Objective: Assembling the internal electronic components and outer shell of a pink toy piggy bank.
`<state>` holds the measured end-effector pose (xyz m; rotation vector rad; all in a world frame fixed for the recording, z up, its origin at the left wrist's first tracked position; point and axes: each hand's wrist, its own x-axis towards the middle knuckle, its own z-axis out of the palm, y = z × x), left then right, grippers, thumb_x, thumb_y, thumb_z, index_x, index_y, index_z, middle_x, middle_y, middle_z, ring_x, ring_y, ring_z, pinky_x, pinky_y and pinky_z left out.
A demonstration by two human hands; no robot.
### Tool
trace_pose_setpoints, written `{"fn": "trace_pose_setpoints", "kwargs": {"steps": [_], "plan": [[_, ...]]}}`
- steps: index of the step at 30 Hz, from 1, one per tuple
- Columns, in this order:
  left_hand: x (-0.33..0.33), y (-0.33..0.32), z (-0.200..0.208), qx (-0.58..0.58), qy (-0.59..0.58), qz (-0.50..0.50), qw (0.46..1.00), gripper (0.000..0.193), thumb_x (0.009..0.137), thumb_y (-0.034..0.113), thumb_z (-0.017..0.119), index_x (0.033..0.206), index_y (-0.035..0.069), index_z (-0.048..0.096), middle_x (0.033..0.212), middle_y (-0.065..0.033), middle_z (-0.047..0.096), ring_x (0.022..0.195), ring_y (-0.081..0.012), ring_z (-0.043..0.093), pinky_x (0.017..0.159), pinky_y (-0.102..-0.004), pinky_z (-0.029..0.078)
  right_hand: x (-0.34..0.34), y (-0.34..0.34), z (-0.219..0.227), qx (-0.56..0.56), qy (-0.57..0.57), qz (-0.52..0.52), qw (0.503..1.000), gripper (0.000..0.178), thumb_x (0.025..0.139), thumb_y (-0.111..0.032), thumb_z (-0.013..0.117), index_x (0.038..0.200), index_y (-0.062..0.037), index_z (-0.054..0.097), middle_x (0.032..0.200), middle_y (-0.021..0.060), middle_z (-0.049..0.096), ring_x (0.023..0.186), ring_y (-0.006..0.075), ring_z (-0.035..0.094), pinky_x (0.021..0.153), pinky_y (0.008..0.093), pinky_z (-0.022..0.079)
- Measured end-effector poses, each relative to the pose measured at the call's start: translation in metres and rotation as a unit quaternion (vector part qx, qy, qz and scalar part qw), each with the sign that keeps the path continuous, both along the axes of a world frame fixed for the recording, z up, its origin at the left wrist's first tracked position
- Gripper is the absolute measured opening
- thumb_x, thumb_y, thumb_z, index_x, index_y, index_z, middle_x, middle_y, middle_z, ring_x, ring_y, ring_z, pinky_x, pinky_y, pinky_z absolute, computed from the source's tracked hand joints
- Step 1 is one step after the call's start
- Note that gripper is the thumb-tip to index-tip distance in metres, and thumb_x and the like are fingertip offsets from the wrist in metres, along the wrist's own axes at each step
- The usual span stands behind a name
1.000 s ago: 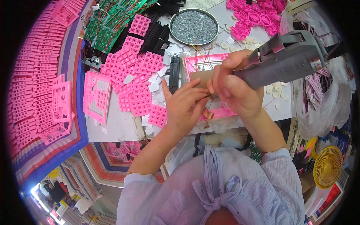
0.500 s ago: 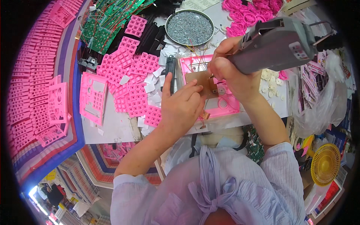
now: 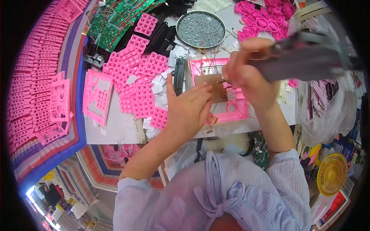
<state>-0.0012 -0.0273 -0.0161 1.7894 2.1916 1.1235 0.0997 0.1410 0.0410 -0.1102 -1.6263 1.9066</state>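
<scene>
A pink plastic housing (image 3: 237,115) lies on the table in front of me with a flat brown board (image 3: 218,92) inside it. My left hand (image 3: 189,109) rests on the board's left side, its fingers stretched out and one pointing away from me. Wrapped round a dark grey power screwdriver (image 3: 296,59) is my right hand (image 3: 250,79). The tool is blurred, and its thin bit tip is at the board's right part. Thin coloured wires run from the housing's far side. A black oblong part (image 3: 179,75) lies just left of the housing.
A round tray of small screws (image 3: 201,29) stands beyond the housing. Pink keypads (image 3: 144,100) and white paper pieces are heaped at left, near another pink housing (image 3: 98,96). Green circuit boards (image 3: 115,27) lie far left, pink rings (image 3: 266,19) far right. A yellow fan (image 3: 331,174) stands lower right.
The screwdriver has swung right and blurred, with my right hand slightly farther right. My left hand stays on the board. The view has shifted a little.
</scene>
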Motion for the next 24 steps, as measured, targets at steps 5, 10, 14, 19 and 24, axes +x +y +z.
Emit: {"fn": "trace_pose_setpoints", "kwargs": {"steps": [5,10,14,19,24], "plan": [[0.001,0.006,0.01,0.009,-0.104,-0.004,0.995,0.007,0.084,0.008,0.074,0.09,0.009,0.07,0.094,-0.0016,0.075,0.097,-0.02,0.073,0.12,-0.0653,0.004,0.005,-0.013,0.012,-0.009,0.073,0.038,0.997,0.041,0.094,-0.023,0.074,0.125,-0.0104,0.05,0.067,0.001,0.046,0.056,0.0139,0.046,0.057,0.0334,0.046],[-0.002,0.008,0.009,0.032,-0.088,-0.002,0.996,0.009,0.083,0.01,0.076,0.091,0.011,0.072,0.092,-0.0014,0.075,0.088,-0.0211,0.072,0.12,-0.0644,0.006,0.006,-0.016,0.01,-0.009,0.073,0.014,0.997,0.039,0.094,-0.025,0.074,0.122,-0.011,0.05,0.067,0.0005,0.046,0.056,0.0136,0.046,0.057,0.0326,0.046],[-0.028,0.031,0.03,-0.006,-0.084,-0.087,0.993,0.008,0.085,0.018,0.074,0.09,0.012,0.073,0.087,-0.0037,0.074,0.082,-0.0245,0.072,0.116,-0.0621,0.022,0.009,-0.009,0.008,-0.009,0.053,0.007,0.999,0.038,0.095,-0.025,0.073,0.12,-0.0104,0.049,0.068,0.0013,0.048,0.056,0.0139,0.047,0.058,0.0328,0.047],[-0.121,0.112,0.019,0.001,0.21,0.077,0.975,0.022,0.085,0.029,0.074,0.093,0.009,0.076,0.092,-0.0073,0.072,0.096,-0.0265,0.067,0.089,-0.0482,0.046,0.004,-0.017,-0.013,0.031,0.003,0.002,1.0,0.034,0.095,-0.02,0.072,0.116,-0.0087,0.048,0.069,0.0033,0.052,0.057,0.0148,0.05,0.059,0.0337,0.048],[-0.115,0.14,-0.005,-0.191,0.273,0.055,0.941,0.019,0.086,0.016,0.061,0.093,0.016,0.078,0.102,-0.0066,0.072,0.106,-0.0278,0.064,0.095,-0.0536,0.037,0.008,-0.033,-0.02,0.002,0.014,0.032,0.999,0.029,0.094,-0.011,0.07,0.113,-0.0077,0.047,0.072,0.0048,0.054,0.06,0.0139,0.05,0.061,0.0336,0.048]]}}
